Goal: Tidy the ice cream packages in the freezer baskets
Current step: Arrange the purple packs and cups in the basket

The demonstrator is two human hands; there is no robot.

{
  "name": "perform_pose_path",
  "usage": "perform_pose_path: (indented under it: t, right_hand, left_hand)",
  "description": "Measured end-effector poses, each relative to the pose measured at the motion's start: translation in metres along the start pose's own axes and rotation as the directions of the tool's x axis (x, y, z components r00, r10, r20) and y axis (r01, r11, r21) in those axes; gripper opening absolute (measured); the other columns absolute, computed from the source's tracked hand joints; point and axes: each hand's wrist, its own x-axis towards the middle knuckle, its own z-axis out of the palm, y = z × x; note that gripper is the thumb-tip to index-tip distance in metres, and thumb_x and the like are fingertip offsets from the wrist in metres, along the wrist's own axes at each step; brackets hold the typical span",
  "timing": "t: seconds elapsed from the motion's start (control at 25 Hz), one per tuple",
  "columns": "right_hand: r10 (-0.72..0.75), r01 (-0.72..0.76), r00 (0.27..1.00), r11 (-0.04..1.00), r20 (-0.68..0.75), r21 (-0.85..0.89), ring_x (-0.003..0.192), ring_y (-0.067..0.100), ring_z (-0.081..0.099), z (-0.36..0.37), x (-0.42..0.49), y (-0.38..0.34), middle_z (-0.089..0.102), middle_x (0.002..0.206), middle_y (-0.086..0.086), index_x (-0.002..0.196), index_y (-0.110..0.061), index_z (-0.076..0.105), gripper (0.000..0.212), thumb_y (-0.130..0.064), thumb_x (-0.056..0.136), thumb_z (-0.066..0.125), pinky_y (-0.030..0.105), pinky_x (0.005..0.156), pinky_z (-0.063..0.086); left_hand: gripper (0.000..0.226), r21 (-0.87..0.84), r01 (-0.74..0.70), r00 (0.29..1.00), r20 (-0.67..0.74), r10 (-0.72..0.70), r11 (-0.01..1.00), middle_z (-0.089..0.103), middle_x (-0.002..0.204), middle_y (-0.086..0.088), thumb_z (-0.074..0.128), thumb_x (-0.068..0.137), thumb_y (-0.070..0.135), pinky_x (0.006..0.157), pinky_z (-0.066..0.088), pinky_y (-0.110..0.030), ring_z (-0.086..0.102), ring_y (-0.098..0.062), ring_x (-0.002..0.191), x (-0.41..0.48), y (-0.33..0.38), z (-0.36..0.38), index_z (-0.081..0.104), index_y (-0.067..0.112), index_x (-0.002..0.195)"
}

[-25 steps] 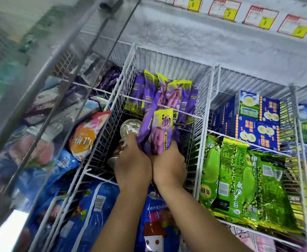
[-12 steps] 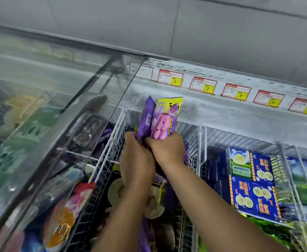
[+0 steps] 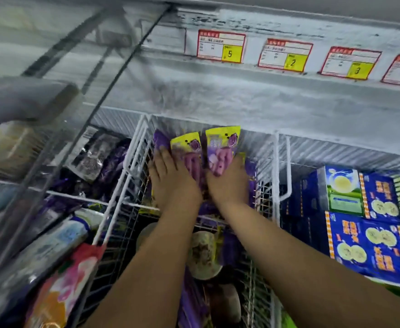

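1. Two purple-and-yellow ice cream packages [image 3: 220, 147] stand upright side by side at the far end of the middle white wire basket [image 3: 132, 162], close against its back wall.
2. The left hand [image 3: 170, 183] lies flat on the left-hand package with its fingers straight. Its grip is open, pressing the pack and enclosing nothing.
3. The right hand [image 3: 227, 183] rests on the right-hand package. Its fingers are blurred, so it cannot be told whether its grip closes on the pack or only presses it.
4. Round tubs [image 3: 203, 252] lie in the nearer part of the same basket, below the forearms.
5. Blue boxes [image 3: 369, 245] are stacked in the basket just to the right.
6. Price labels [image 3: 220, 46] marked 5, 2 and 3 sit along the frosted ledge behind the baskets.
7. A glass lid [image 3: 52, 138] covers the baskets to the left, with blurred packs showing through it.
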Motion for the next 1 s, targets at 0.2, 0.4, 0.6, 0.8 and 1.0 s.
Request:
perform_pose_path:
  t: [0.2, 0.4, 0.6, 0.8, 1.0]
  right_hand:
    - [-0.183, 0.142, 0.982, 0.878, -0.047, -0.458, 0.133, 0.035, 0.028, -0.013, 0.002, 0.018, 0.022, 0.149, 0.021, 0.152, -0.004, 0.006, 0.085, -0.046, 0.093, 0.049, 0.043, 0.103, 0.035]
    - [-0.2, 0.281, 0.957, 0.825, 0.211, -0.491, 0.133, 0.038, 0.025, -0.001, 0.015, 0.03, 0.01, 0.152, 0.019, 0.153, -0.02, 0.011, 0.064, -0.043, 0.1, 0.038, 0.043, 0.107, 0.028]
    - [-0.106, 0.219, 0.971, 0.745, 0.213, -0.629, 0.143, 0.036, 0.007, -0.003, 0.011, 0.026, -0.001, 0.16, 0.017, 0.155, -0.014, 0.0, 0.067, -0.048, 0.102, 0.023, 0.046, 0.113, 0.012]
    - [-0.496, 0.455, 0.857, 0.601, 0.14, -0.657, 0.148, 0.03, 0.008, -0.046, -0.042, 0.015, 0.012, 0.161, 0.01, 0.154, -0.019, 0.02, 0.058, -0.037, 0.1, 0.032, 0.048, 0.116, 0.002]
    - [-0.581, 0.489, 0.806, 0.543, 0.115, -0.683, 0.147, 0.032, 0.017, -0.073, -0.119, 0.077, 0.027, 0.157, 0.013, 0.147, -0.016, 0.04, 0.062, -0.035, 0.089, 0.032, 0.053, 0.117, 0.008]
  left_hand:
    - [0.08, -0.069, 0.104, 0.921, 0.383, -0.07, 0.992, -0.023, 0.158, 0.0, 0.028, 0.092, 0.063, 0.114, -0.012, -0.056, -0.026, -0.032, 0.142, 0.021, 0.0, 0.008, -0.013, 0.029, 0.151]
    - [0.08, -0.014, -0.082, 0.91, 0.406, 0.081, 0.996, -0.035, 0.152, -0.005, 0.022, 0.081, 0.082, 0.108, -0.019, -0.061, -0.036, -0.039, 0.135, 0.026, -0.006, 0.014, -0.017, 0.051, 0.144]
    - [0.067, 0.145, -0.186, 0.911, 0.396, 0.116, 0.972, -0.035, 0.152, -0.009, 0.019, 0.086, 0.077, 0.105, -0.023, -0.063, -0.033, -0.045, 0.135, 0.022, -0.001, 0.015, -0.003, 0.054, 0.145]
    - [0.049, -0.104, -0.235, 0.955, -0.212, 0.209, 0.966, 0.008, 0.161, -0.009, 0.033, 0.099, 0.04, 0.118, 0.002, -0.051, 0.001, -0.028, 0.148, -0.027, 0.012, -0.008, 0.034, 0.027, 0.147]
    - [0.051, -0.249, -0.28, 0.893, -0.422, 0.157, 0.927, 0.037, 0.15, -0.014, 0.032, 0.093, 0.029, 0.112, 0.023, -0.046, 0.032, -0.029, 0.14, -0.139, 0.017, 0.016, 0.051, 0.009, 0.135]
